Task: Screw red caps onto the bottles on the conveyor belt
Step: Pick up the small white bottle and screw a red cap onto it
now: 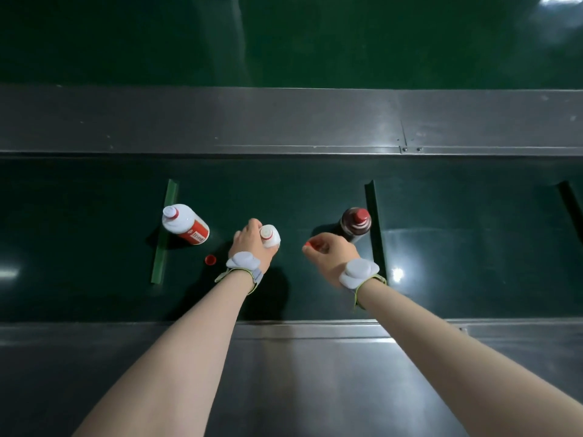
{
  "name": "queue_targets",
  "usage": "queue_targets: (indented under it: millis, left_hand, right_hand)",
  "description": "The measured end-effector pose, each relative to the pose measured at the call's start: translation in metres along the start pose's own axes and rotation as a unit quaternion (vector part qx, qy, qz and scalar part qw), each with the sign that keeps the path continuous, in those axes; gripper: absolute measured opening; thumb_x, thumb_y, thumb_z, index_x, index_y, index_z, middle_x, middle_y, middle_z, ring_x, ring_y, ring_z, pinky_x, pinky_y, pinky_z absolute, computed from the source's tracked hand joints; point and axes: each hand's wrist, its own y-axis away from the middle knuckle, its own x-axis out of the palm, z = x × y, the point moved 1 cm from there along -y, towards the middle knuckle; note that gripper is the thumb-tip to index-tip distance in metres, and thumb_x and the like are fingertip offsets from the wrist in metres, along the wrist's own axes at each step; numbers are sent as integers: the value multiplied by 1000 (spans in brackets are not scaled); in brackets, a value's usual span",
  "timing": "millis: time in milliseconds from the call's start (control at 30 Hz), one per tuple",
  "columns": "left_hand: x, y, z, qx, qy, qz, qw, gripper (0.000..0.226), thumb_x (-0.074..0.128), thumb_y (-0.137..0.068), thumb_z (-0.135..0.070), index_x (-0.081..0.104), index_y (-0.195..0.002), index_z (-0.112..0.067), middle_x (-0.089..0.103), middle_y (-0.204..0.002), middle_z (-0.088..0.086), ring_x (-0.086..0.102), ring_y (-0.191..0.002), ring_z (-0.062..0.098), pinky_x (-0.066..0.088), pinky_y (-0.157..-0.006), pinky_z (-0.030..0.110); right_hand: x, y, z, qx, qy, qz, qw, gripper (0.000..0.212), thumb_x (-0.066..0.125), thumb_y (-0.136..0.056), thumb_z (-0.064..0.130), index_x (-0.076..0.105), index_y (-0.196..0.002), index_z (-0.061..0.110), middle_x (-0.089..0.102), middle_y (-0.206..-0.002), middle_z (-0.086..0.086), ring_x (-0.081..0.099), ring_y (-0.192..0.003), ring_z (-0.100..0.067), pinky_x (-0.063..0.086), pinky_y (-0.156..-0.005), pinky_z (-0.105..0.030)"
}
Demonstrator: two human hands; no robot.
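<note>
Three bottles stand on the dark green conveyor belt (94,294). My left hand (250,244) grips the middle one, a small white bottle (270,235) with an uncapped white neck. My right hand (331,255) pinches a red cap (310,245) between its fingertips, just right of that bottle and apart from it. At the left stands a larger white bottle with a red label (186,223), its neck white and uncapped. A dark brown bottle (356,224) with a red cap on top stands at the right, behind my right hand. A loose red cap (210,259) lies on the belt left of my left wrist.
Green cleats cross the belt: one at the left (164,234), one at the right (375,228), a third at the far right (571,206). Metal rails run along the far side (284,121) and near side (315,373) of the belt. Both wrists wear white bands.
</note>
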Motion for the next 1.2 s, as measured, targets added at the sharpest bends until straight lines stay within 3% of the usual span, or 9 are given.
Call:
queue_targets:
  millis: [233,433,600,700,967,1100,1200]
  left_hand:
    - [-83,68,2,34,-16,0,999,35,71,-85,-39,54,-111,-23,57,-97,-4,55,-100,27,51,-73,39]
    - [-184,124,2,126,2,-60,990,39,73,-83,-50,57,-111,-28,68,-103,-7,63,-93,24,52,-77,41]
    - [-268,160,1,159,12,-88,983,46,67,-82,-65,52,-117,-39,61,-105,-11,61,-89,20,47,-72,36]
    - [-311,187,0,185,23,-113,976,49,74,-84,-63,53,-122,-40,56,-105,-13,60,-87,17,42,-68,30]
    - [-402,252,-16,247,38,-152,956,50,77,-89,-54,61,-128,-28,53,-108,-6,65,-99,22,44,-73,30]
    - [-448,284,-19,269,75,-145,949,50,83,-90,-42,64,-132,-23,63,-125,3,63,-112,23,46,-87,30]
    - [-480,306,-19,287,102,-152,940,51,88,-87,-36,66,-131,-21,69,-127,3,67,-109,22,50,-87,30]
  right_hand:
    - [-12,54,89,-78,37,-28,996,22,69,-94,43,73,-108,26,73,-100,7,69,-91,-16,54,-78,-30]
    - [-32,125,181,-170,40,-28,984,24,71,-95,33,71,-117,24,74,-110,4,71,-99,-16,60,-90,-36]
    - [-57,188,260,-261,59,-58,962,21,71,-97,32,72,-116,24,76,-108,5,73,-97,-15,60,-91,-37]
    - [-67,227,302,-313,74,-80,943,16,69,-98,33,73,-109,22,76,-105,3,74,-95,-16,62,-88,-39]
    - [-93,314,390,-384,185,-92,900,26,76,-94,32,75,-118,22,73,-108,-1,72,-97,-20,60,-92,-40]
    - [-108,349,422,-400,212,-91,887,25,76,-93,36,76,-116,27,76,-106,8,72,-96,-12,60,-92,-35]
    - [-118,370,444,-416,231,-93,875,30,76,-94,36,75,-122,26,77,-112,8,74,-99,-11,60,-95,-35]
